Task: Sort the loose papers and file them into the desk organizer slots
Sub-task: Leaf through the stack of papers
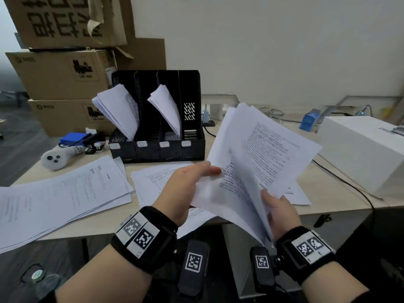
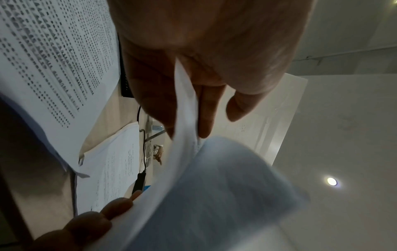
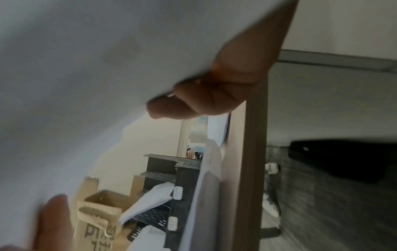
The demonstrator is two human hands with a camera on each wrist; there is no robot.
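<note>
A spread pile of printed white sheets lies unfiled at the desk's left. In the black four-slot plastic organizer, two slots are seen to hold paper. A fanned sheaf of printed pages is held above the desk, pinched by the left hand and gripped by the right hand. Sorting is judged partly done.
</note>
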